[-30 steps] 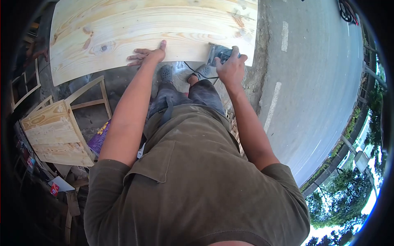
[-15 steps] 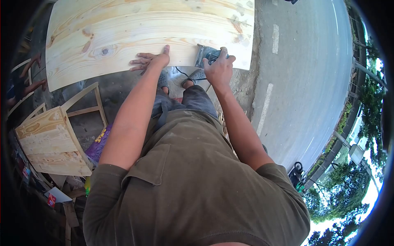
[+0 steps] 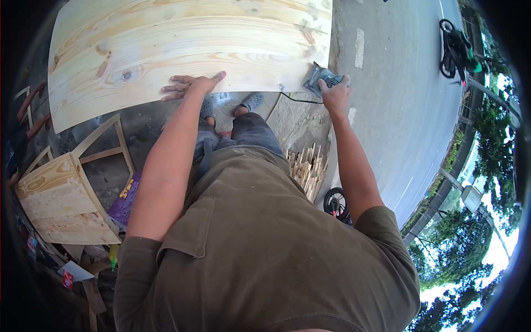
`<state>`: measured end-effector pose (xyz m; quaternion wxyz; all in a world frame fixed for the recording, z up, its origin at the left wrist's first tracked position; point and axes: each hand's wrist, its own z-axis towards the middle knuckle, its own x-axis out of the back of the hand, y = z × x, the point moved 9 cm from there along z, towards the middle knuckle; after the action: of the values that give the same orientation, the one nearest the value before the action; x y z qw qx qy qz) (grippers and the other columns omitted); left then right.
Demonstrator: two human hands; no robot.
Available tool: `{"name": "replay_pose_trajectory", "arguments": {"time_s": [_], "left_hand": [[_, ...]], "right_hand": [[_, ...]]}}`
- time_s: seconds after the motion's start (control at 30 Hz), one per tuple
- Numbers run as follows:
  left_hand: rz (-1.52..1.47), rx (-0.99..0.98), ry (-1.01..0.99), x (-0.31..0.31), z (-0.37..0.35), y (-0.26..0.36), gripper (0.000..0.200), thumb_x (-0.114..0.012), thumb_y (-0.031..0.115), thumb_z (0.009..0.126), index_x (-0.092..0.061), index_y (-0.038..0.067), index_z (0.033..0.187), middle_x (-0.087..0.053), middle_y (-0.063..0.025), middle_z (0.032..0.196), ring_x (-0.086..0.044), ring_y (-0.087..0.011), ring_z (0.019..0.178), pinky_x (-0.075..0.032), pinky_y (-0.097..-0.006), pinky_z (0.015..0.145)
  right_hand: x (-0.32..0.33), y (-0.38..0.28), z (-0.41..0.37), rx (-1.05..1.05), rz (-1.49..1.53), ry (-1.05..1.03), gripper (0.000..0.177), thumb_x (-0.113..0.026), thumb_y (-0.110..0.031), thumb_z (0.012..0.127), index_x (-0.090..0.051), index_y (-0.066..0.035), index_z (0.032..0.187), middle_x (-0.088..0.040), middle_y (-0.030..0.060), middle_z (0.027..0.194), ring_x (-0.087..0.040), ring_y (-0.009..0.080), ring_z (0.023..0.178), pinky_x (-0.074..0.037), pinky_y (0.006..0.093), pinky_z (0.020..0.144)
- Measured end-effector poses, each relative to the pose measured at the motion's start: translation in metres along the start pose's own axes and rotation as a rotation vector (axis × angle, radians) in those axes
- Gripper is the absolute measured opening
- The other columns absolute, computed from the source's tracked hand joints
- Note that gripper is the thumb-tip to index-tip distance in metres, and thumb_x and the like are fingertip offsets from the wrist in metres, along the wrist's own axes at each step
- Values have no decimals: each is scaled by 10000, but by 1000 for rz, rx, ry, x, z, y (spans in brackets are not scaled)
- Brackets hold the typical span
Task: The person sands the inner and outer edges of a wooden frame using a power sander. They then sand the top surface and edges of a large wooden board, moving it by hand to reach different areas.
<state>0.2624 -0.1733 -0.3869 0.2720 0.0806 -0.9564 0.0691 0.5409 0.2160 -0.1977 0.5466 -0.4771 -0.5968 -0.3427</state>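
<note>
A wide pale wooden panel (image 3: 182, 39) lies flat in front of me, with knots and darker stains in its grain. My left hand (image 3: 191, 87) rests on its near edge, fingers spread and holding nothing. My right hand (image 3: 336, 94) is wrapped round a blue-grey power sander (image 3: 321, 78), which sits at the panel's near right corner. A black cord (image 3: 300, 100) runs from the sander below the panel's near edge. The sander's underside is hidden.
A small wooden piece of furniture (image 3: 66, 199) stands at left beside a purple bag (image 3: 123, 202). Thin wood strips (image 3: 307, 169) are piled below the right arm. Another person's arms (image 3: 34, 113) show at far left. A motorcycle (image 3: 456, 50) is on the road (image 3: 387, 110).
My right hand has moved the sander rightward to the panel's corner. My left hand stays on the near edge. The view has shifted slightly, and a motorcycle has appeared at upper right.
</note>
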Motion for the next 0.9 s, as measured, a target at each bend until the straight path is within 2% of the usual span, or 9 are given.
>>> {"name": "replay_pose_trajectory", "arguments": {"time_s": [0.07,0.17,0.27,0.37,0.5,0.63,0.73,0.8,0.9], "left_hand": [[-46,47,0,17,-26,-3,1776,-776,948,598,248,-81,1622,294,-477,1619,359,-689,1445,79,-881,1135],[-153,38,-6,20,-35,-7,1788,-828,901,600,276,-80,1608,371,-468,1583,352,-691,1445,-81,-836,1201],[-135,48,-13,11,-18,-5,1792,-852,874,605,304,-70,1597,425,-461,1551,353,-690,1444,-198,-775,1230],[-133,63,-19,16,-20,-1,1788,-848,879,607,308,-57,1600,414,-464,1558,336,-687,1456,-181,-774,1235],[-175,78,-49,22,-40,-6,1783,-851,874,607,298,-52,1608,401,-467,1565,311,-694,1465,-186,-774,1233],[-253,31,21,24,-35,-5,1775,-856,864,612,289,-51,1613,386,-480,1565,297,-703,1466,-196,-771,1232],[-281,19,45,27,-38,-6,1765,-856,861,617,273,-55,1619,372,-490,1566,294,-711,1462,-204,-752,1242],[-243,30,37,21,-37,-8,1760,-853,864,618,257,-58,1626,363,-496,1566,294,-714,1458,-214,-736,1249],[-266,11,70,24,-44,-7,1749,-850,865,622,236,-61,1634,349,-503,1569,295,-715,1457,-231,-716,1255]], "right_hand": [[1,32,30,-129,-13,72,1026,-903,-416,827,-326,23,1552,-493,383,1377,-624,551,1208,-535,538,1039],[2,24,39,-152,72,16,985,-896,-420,835,-361,32,1528,-506,396,1422,-580,558,1267,-476,564,1109],[-3,-28,-13,37,4,-83,1001,-915,-378,807,-348,1,1540,-469,382,1382,-607,545,1217,-533,535,1035],[-9,-78,-60,267,19,-120,921,-930,-284,786,-417,-29,1508,-495,334,1259,-608,538,1140,-536,537,1010],[-1,-111,-39,256,121,10,893,-919,-245,805,-411,-25,1506,-482,360,1250,-586,562,1148,-545,552,959],[-9,-123,-57,413,1,-106,923,-919,-258,803,-384,-39,1523,-472,371,1248,-591,562,1122,-547,571,951],[-11,-111,-54,417,-43,-133,910,-916,-262,805,-392,-41,1516,-477,357,1249,-605,559,1104,-554,566,945],[-8,-107,-36,403,-44,-38,895,-919,-264,803,-403,-42,1500,-481,336,1260,-616,545,1089,-558,552,929],[-11,-111,-40,453,-65,-137,899,-923,-264,796,-408,-47,1499,-482,324,1264,-619,542,1094,-563,556,934]]}}
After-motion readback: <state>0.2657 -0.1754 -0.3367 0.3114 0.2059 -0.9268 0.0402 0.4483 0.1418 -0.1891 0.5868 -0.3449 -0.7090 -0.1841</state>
